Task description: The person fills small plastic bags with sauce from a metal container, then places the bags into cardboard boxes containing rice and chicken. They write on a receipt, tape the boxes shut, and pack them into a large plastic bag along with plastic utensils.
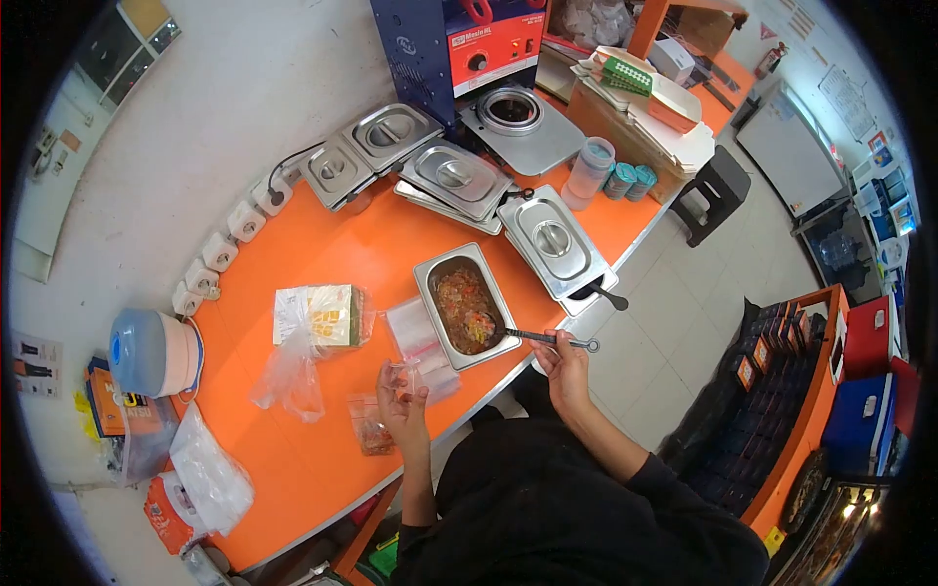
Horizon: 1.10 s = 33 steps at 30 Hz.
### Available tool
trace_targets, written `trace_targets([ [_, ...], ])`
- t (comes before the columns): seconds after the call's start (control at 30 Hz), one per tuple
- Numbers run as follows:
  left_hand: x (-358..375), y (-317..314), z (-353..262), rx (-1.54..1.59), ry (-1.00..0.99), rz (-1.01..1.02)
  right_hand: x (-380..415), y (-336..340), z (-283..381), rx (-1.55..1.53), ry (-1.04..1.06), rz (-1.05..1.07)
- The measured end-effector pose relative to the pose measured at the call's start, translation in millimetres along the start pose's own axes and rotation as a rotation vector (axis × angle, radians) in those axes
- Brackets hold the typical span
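My right hand (564,363) grips the black handle of a ladle (535,337), whose bowl rests in the food. That food, a chunky reddish-brown relish (460,295), lies in an open steel pan (427,280) near the table's front edge. In my left hand (401,396) is a small clear plastic bag (403,371), pinched between the fingers and held left of the pan. Clear bags with a pink strip (418,344) lie flat beside the pan. A filled clear bag (370,427) of reddish-brown food sits on the table close to my left hand.
Lidded steel pans (553,240) stand behind the open one. A blue and red machine (489,49) is at the back. A wrapped box (327,314) and white plastic bags (208,469) lie to the left on the orange table (283,439). A clear jar (590,174) stands by the right edge.
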State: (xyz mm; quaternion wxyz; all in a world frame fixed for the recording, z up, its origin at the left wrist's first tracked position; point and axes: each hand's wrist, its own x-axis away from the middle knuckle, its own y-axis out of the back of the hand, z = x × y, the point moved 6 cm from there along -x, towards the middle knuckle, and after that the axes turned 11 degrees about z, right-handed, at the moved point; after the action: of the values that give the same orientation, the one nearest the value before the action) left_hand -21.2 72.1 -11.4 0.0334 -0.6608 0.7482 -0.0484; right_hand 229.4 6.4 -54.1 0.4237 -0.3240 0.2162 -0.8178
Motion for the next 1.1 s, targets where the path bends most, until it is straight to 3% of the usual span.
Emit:
trace_targets([
  [0.37,-6,-9,-1,-0.091,-0.042,0.085,5,0,4,-0.054,0.068,0.032],
  [0.73,-17,-28,-13,-0.27,-0.088,0.144,1,-3,8,0.141,0.062,0.003],
  [0.97,-26,-36,-9,-0.213,-0.065,0.124,-5,-4,16,0.21,0.079,0.005],
  [1.1,-35,-45,-13,-0.361,-0.088,0.162,1,-26,42,0.207,0.139,0.025],
])
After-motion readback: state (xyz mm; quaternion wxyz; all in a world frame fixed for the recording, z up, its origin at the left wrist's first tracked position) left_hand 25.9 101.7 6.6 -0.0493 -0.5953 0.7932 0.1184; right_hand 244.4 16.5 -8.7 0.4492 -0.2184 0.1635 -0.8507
